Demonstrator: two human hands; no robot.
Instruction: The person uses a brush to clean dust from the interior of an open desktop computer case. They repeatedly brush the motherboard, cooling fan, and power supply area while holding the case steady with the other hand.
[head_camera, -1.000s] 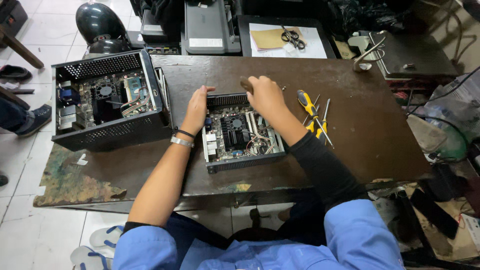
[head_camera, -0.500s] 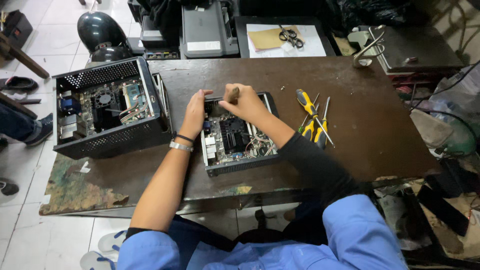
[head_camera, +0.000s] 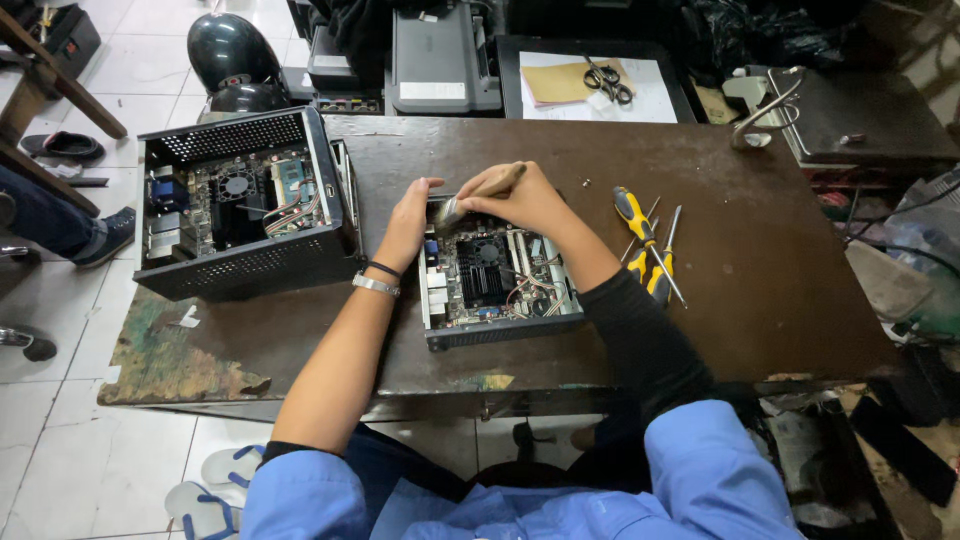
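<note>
A small open computer case (head_camera: 497, 285) with its circuit board and fan exposed lies on the dark brown table (head_camera: 740, 270) in front of me. My left hand (head_camera: 408, 222) rests on the case's far left corner, fingers wrapped over its edge. My right hand (head_camera: 525, 200) grips a wooden-handled brush (head_camera: 480, 192) whose bristles touch the case's back left edge, close to my left fingers. A bracelet and a black band circle my left wrist.
A larger black open computer case (head_camera: 240, 205) stands at the table's left. Yellow-handled screwdrivers (head_camera: 650, 245) lie right of the small case. A metal hook-shaped stand (head_camera: 765, 112), scissors (head_camera: 606, 78) on paper, a grey device (head_camera: 440, 60) and a black helmet (head_camera: 228, 55) sit behind.
My right hand has swung the brush leftward along the back edge of the small case towards my left hand. The left hand kept its hold on the case.
</note>
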